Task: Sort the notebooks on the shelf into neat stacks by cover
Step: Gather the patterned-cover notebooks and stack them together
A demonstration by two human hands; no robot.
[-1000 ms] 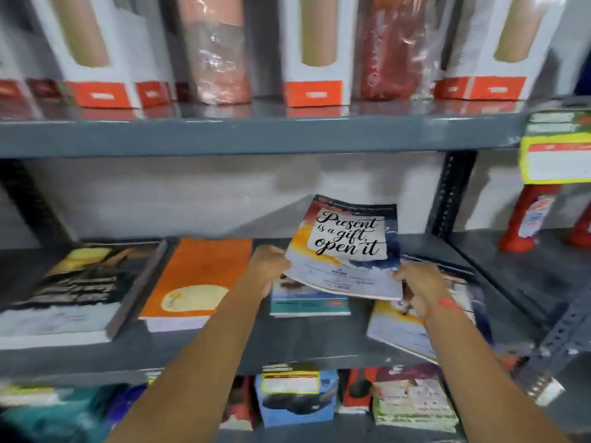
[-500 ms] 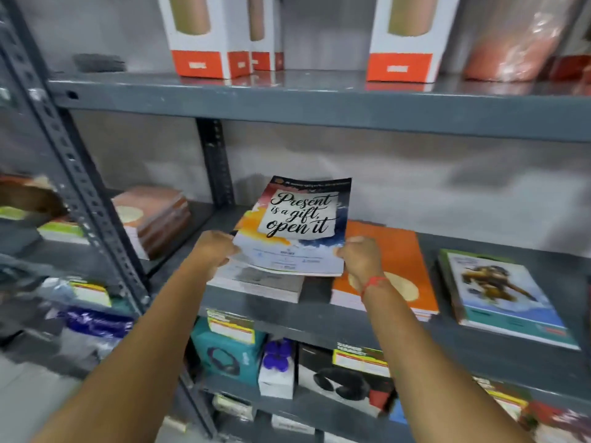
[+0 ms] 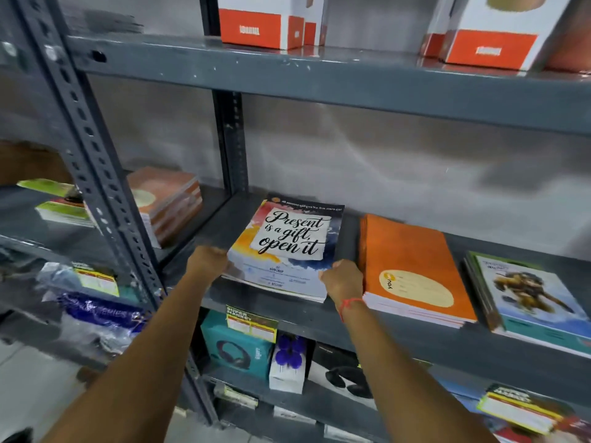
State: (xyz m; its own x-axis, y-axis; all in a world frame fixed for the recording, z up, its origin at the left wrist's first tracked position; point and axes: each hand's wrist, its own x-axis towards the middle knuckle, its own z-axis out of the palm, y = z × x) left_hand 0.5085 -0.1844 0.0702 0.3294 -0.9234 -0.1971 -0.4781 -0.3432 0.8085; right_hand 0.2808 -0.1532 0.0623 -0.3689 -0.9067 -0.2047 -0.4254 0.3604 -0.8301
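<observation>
A notebook with the words "Present is a gift, open it" (image 3: pixel 287 244) lies on top of a small stack at the left end of the grey shelf (image 3: pixel 415 342). My left hand (image 3: pixel 208 262) holds the stack's near left corner. My right hand (image 3: pixel 342 279) grips its near right corner. To the right lies an orange notebook stack (image 3: pixel 412 266), close beside my right hand. Further right is a stack with a green-edged illustrated cover (image 3: pixel 531 298).
A slotted upright post (image 3: pixel 92 148) stands left of my left arm. Beyond it, another shelf holds a brown notebook stack (image 3: pixel 166 199) and green-topped ones (image 3: pixel 60 203). Orange and white boxes (image 3: pixel 262 27) stand on the shelf above. Boxed goods (image 3: pixel 236 343) fill the shelf below.
The "Present is a gift" notebook was carried left past the orange stack, then lowered from a raised tilt onto the stack at the shelf's left end. Both hands stayed on it.
</observation>
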